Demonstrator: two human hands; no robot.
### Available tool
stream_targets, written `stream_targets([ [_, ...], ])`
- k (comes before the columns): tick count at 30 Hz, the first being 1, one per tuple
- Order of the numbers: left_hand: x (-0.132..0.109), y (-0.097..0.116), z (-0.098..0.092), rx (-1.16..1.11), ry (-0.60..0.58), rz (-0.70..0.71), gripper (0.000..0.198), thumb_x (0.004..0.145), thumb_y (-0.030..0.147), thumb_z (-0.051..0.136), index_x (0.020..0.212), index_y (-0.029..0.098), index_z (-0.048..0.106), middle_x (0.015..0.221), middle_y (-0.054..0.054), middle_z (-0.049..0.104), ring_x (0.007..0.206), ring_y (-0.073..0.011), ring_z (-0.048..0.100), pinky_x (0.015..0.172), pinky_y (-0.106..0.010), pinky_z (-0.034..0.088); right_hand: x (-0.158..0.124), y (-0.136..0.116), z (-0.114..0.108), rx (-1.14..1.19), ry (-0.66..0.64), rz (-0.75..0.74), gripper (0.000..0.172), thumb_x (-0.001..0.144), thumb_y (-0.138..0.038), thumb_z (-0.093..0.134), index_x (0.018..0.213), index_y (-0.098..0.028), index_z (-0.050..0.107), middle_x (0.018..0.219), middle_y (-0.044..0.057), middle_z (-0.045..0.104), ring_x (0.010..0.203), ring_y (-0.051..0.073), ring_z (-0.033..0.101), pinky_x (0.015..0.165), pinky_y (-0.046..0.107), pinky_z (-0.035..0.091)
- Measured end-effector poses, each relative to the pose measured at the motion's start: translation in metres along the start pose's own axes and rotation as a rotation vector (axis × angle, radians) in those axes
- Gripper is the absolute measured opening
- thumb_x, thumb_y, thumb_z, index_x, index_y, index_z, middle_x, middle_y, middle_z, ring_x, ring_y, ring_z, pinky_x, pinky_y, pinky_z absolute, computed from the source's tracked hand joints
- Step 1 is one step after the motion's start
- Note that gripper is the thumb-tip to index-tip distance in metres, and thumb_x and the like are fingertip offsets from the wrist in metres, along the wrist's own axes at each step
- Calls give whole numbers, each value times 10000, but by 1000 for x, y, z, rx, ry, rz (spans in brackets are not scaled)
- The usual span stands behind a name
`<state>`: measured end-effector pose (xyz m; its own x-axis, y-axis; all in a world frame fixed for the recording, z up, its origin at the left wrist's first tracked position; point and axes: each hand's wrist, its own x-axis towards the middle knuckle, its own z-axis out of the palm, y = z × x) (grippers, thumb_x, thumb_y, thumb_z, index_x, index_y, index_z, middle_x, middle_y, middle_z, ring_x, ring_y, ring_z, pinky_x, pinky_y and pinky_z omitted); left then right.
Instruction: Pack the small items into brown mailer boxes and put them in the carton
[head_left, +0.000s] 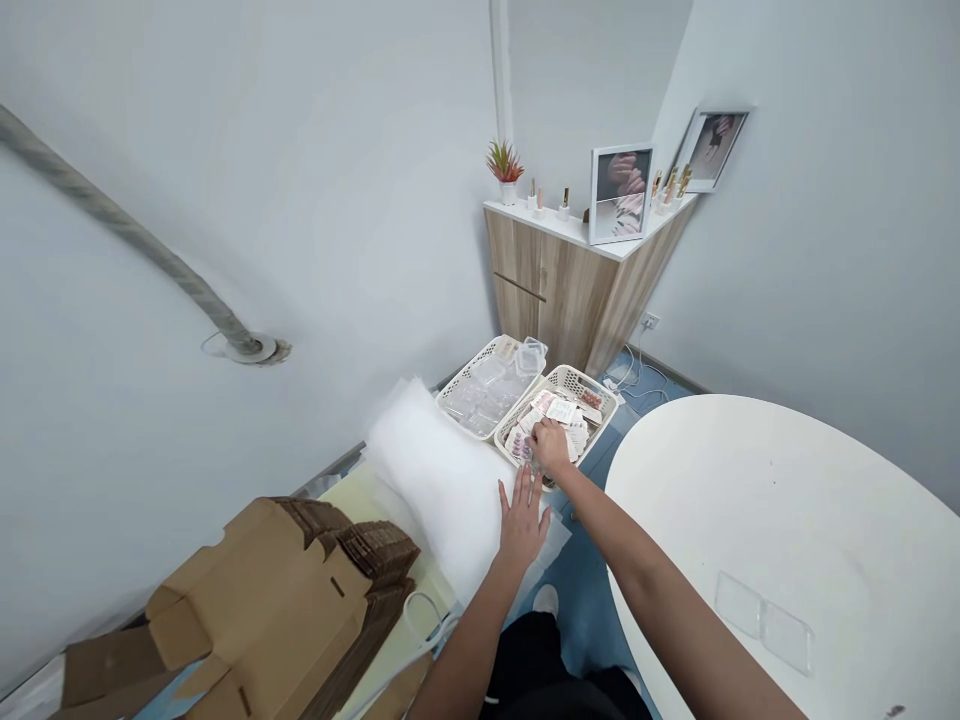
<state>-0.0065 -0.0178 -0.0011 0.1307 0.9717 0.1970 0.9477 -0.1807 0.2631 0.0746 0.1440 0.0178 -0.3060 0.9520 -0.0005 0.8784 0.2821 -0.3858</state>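
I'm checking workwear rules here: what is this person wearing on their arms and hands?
The left hand and right hand are bare, with no gloves. The left forearm and right forearm show no sleeves, markings, watch or bracelet. Below them are black clothing and a white shoe.

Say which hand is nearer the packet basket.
Right. The right hand is in the basket, on the packets; the left hand lies outside it on the white foam sheet.
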Motion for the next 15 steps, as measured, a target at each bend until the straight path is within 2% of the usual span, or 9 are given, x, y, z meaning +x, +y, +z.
stream_targets([
  [3,0,0,1,-13,-3,-11,656,946,305,404,1542,217,146,1593,-124,212,1467,-295,204,1176,-625,92,1,-1,0,-1,1,5,60,838,-182,595,842,-163,652,924,115,642,934,245,521,781,331,343],
  [9,1,-1,3,-15,-7,-12,666,934,283,414,1541,211,150,1587,-135,230,1464,-303,212,1169,-634,76,1,0,-1,82,-102,4,84,817,-233,653,745,-190,659,886,71,659,943,226,530,770,308,336],
  [12,1,-1,5,-32,1,-20,645,941,288,406,1537,215,172,1588,-137,227,1463,-301,217,1165,-634,77,0,6,-8,176,-54,74,124,812,-260,664,704,-198,661,868,61,672,923,217,543,762,300,348],
  [15,3,0,6,-98,22,-52,614,951,308,392,1529,215,204,1583,-145,242,1457,-302,236,1163,-631,79,-6,23,-23,316,28,131,139,785,-272,688,668,-204,657,813,49,685,861,204,570,751,291,372],
])
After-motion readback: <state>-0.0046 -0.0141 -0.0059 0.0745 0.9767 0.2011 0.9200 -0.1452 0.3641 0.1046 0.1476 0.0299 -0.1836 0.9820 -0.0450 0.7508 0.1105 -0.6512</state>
